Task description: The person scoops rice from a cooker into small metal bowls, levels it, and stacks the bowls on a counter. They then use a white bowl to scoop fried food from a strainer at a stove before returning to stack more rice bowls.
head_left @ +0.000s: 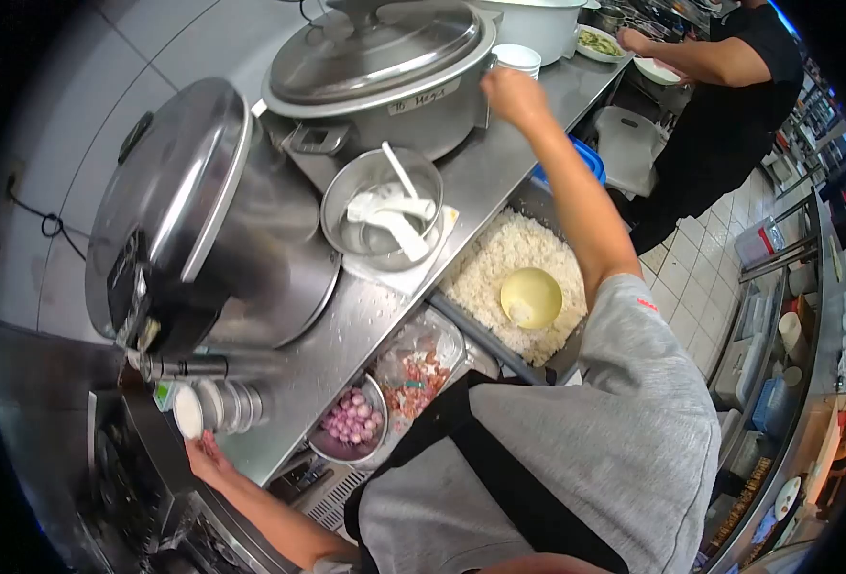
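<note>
Since the stacked cups (189, 409) look stiff, slippery, I favour their sides; my left hand (209, 461) touches the end one, but I cannot tell either grip's closure.

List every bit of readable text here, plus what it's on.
Handwritten label on the large lidded cooker: "Mega", preceded by two characters, possibly "10" or "To".
Red mark on the grey sleeve: too small to read.
Red label on the white container at right: too blurred.
</note>
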{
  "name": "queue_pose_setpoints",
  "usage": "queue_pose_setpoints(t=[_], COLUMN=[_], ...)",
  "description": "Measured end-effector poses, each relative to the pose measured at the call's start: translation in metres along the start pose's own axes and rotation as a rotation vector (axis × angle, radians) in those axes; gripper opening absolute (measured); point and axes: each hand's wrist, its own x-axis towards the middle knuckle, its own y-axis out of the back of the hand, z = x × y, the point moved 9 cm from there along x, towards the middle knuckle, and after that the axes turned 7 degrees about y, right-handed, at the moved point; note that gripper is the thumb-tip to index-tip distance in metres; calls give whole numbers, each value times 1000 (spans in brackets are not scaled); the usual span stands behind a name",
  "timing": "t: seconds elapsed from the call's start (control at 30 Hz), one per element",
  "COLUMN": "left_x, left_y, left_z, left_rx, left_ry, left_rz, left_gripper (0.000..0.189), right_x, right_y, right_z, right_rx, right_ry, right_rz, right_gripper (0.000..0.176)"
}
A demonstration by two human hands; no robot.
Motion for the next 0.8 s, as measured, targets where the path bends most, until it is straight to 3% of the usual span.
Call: queue_pose_setpoints(t=[0.07, 0.17, 0.27, 0.37, 0.4, 0.47, 0.5, 0.53, 0.57, 0.6, 0.7, 0.8], left_x=[8, 11, -38, -77, -109, -99, -160, -121, -125, -146, -230, -267], left_y=[9, 4, 19, 29, 22, 65, 27, 78, 102, 104, 86, 66], left_z=[-3, -7, -2, -10, -11, -46, -42, -87, -118, -158, -280, -342], left_rx=[37, 2, -45, -4, 9, 71, 39, 180, 434, 429, 636, 727], left_ry=[-4, 33, 3, -62, -81, -224, -152, -236, -164, 5, 447, 619], left_rz=[-50, -84, 54, 34, 132, 49, 166, -99, 81, -146, -260, -297], left_gripper=[31, 36, 42, 41, 42, 34, 29, 35, 32, 33, 34, 34], right_x=[31, 58, 90, 98, 102, 105, 104, 108, 107, 111, 107, 95], right_y=[-17, -52, -120, -124, -130, -131, -115, -117, -109, -110, -75, -79], right_z=[71, 117, 165, 162, 160, 167, 157, 157, 151, 157, 162, 201], right_rx=[-109, -402, -346, -292, -293, -311, -241, -307, -314, -280, -9, 681], right_ry=[-76, 242, 254, 205, 227, 215, 197, 162, 127, 70, -254, -546], right_rz=[4, 257, -313, -427, -415, -375, -242, -276, -260, -221, -8, 141], right_gripper=[30, 32, 36, 32, 30, 28, 26, 25, 23, 23, 27, 28])
